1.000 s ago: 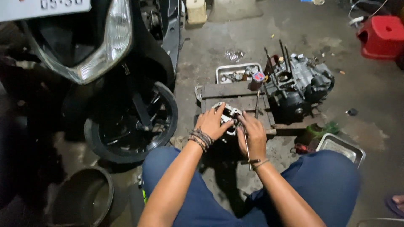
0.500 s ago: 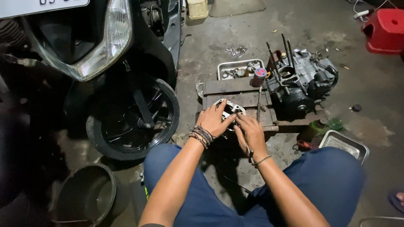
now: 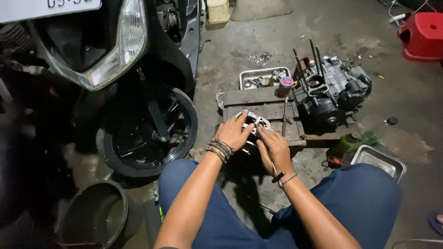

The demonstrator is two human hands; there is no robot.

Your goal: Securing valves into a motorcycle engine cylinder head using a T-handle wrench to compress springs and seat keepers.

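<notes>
Both the left hand (image 3: pixel 233 133) and right hand (image 3: pixel 275 148) cover most of the metal part (image 3: pixel 251 121) between them. Small bits in the tray (image 3: pixel 264 77) beyond the hands cannot be told apart.

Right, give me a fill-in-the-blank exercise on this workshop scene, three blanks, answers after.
1. Both hands, the left hand and the right hand, grip a metal engine part over a low ____ pallet.
2. The plastic stool at the far right is ____.
3. The braided bracelets sit on the ____ wrist.

Missing words: wooden; red; left
</notes>
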